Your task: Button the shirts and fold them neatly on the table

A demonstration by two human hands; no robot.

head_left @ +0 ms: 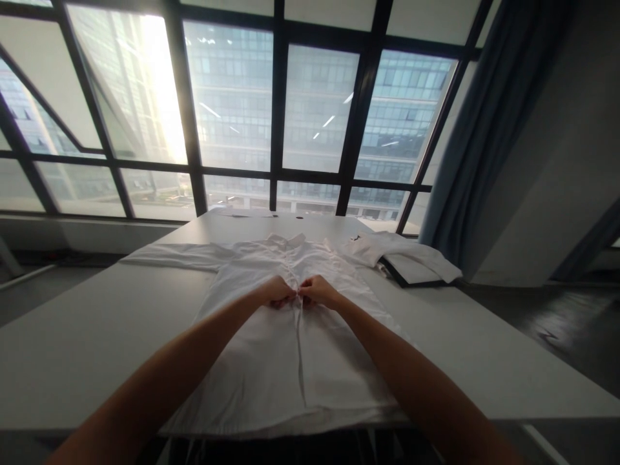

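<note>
A white long-sleeved shirt [261, 361] lies spread on its back on a white table [121, 329], its collar toward the windows and its hem at the near edge. My left hand [278, 292] pinches the left side of the front opening, about midway up the shirt. Close against it, my right hand [316, 290] pinches the opposite edge, and the fingertips of both nearly touch. Below the hands the front opening shows as a narrow gap down to the hem. Any button between the fingers is too small to make out.
Beside the shirt's right shoulder, a dark flat object [402, 274] lies partly under white cloth [426, 261]. Tall windows [232, 97] rise behind the table's far edge. A blue curtain [465, 148] hangs at the right.
</note>
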